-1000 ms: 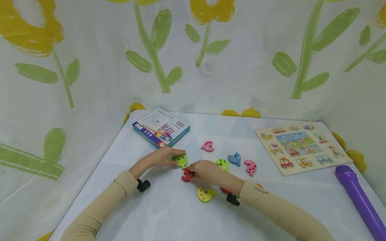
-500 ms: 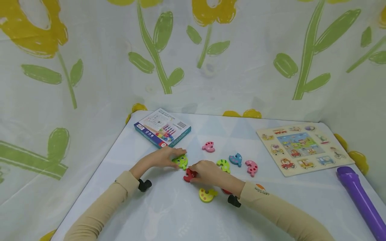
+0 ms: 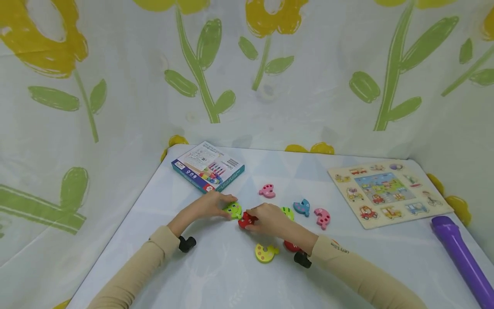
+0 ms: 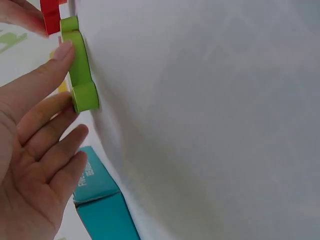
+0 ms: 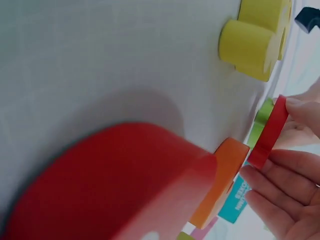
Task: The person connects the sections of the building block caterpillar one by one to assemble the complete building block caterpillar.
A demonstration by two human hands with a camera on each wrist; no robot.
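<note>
My left hand [image 3: 208, 206] pinches a green smiling-face puzzle piece [image 3: 233, 210] between thumb and forefinger, its other fingers loosely bent in the left wrist view. The green piece [image 4: 80, 70] stays on the table there. My right hand [image 3: 268, 219] pinches a red curved puzzle piece [image 3: 247, 220], right beside the green face. In the right wrist view this red piece [image 5: 270, 132] sits between thumb and fingers; whether it touches the green one is unclear. An orange piece [image 5: 220, 182] lies near the right fingers, hidden in the head view.
Around the right hand lie yellow [image 3: 265, 253], blue [image 3: 302, 207] and pink [image 3: 322, 218] pieces, a second pink piece [image 3: 267, 191], a striped green piece [image 3: 287, 213] and another red one [image 3: 291, 246]. A box [image 3: 208, 166], a picture puzzle board [image 3: 390, 193] and a purple tube [image 3: 461, 257] stand farther out.
The right hand has turned the red piece and moved it slightly away from me and to the right, alongside the green face. The left hand keeps its hold with hardly any movement.
</note>
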